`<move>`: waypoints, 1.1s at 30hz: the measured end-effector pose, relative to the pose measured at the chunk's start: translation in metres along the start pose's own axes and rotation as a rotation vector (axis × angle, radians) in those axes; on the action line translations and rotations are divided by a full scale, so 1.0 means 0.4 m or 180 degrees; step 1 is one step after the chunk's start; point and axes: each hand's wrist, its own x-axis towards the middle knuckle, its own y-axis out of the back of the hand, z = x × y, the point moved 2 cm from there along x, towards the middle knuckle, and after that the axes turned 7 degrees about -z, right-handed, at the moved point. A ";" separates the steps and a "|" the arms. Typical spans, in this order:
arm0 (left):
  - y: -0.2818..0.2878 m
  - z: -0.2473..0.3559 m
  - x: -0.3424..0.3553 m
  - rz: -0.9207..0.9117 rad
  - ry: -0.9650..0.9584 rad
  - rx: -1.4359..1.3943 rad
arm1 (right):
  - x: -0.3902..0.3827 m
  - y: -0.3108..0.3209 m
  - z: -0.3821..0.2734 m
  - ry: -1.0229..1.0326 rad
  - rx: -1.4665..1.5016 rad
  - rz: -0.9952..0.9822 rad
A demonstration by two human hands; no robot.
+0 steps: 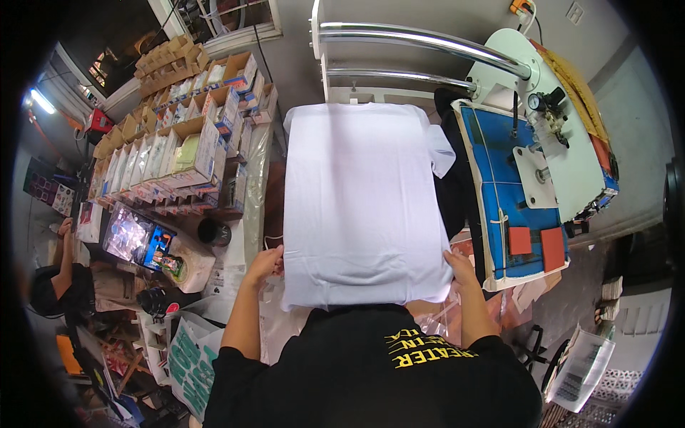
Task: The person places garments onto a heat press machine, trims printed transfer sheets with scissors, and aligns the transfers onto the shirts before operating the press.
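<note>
A white T-shirt (357,207) is spread over a flat board in front of me, its far end toward the wall. One sleeve hangs off at the far right. Wrinkles cross the fabric close to my body. At the shirt's near left edge, my left hand (265,262) is closed on the cloth, its fingertips partly hidden. Opposite it, my right hand (460,267) grips the near right edge, with its fingers partly under the fabric. The board itself is covered by the shirt.
To the right stands a heat press (549,143) with a blue pad (503,185) carrying two red pieces. Chrome rails (421,36) cross behind the shirt. Stacked cardboard boxes (200,153), a tablet screen (135,235) and a dark mug (212,232) are on the left. Another person (64,285) is at far left.
</note>
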 end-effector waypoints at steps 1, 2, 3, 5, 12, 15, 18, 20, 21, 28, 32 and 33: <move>0.018 -0.035 -0.005 -0.0183 -0.0108 -0.0006 | -0.012 0.010 -0.011 0.0024 0.0327 -0.0071; 0.028 -0.067 0.000 -0.0364 -0.0217 -0.0012 | -0.024 0.018 -0.021 0.0048 0.0656 -0.0143; 0.006 -0.059 -0.010 -0.0185 -0.0314 -0.0294 | -0.047 0.008 -0.034 0.0143 0.0973 -0.0162; -0.084 -0.008 -0.061 0.0175 -0.0484 -0.0825 | -0.045 0.028 -0.010 0.0208 0.0812 0.0033; -0.012 -0.156 -0.037 0.0345 -0.1162 -0.2166 | -0.056 0.051 0.007 0.0744 0.0680 0.0346; 0.001 -0.154 -0.094 0.0312 -0.1286 -0.2119 | -0.086 0.027 0.003 0.0735 0.1181 0.0301; -0.010 -0.175 -0.112 0.0233 -0.1253 -0.2153 | -0.101 0.025 0.019 0.0663 0.1212 0.0505; 0.001 -0.202 -0.107 0.0361 -0.1202 -0.2158 | -0.100 0.022 0.028 0.0651 0.1143 0.0620; 0.006 -0.216 -0.107 0.0427 -0.1172 -0.2161 | -0.101 0.019 0.032 0.0646 0.1093 0.0632; -0.002 -0.226 -0.072 0.0342 -0.1159 -0.1899 | -0.077 0.022 0.076 0.0369 0.0979 0.0638; 0.002 -0.281 -0.070 0.0433 -0.1252 -0.2398 | -0.086 0.030 0.082 0.0442 0.0422 0.1017; -0.006 -0.292 -0.069 0.0403 -0.1210 -0.2430 | -0.077 0.045 0.087 0.0439 0.0257 0.1008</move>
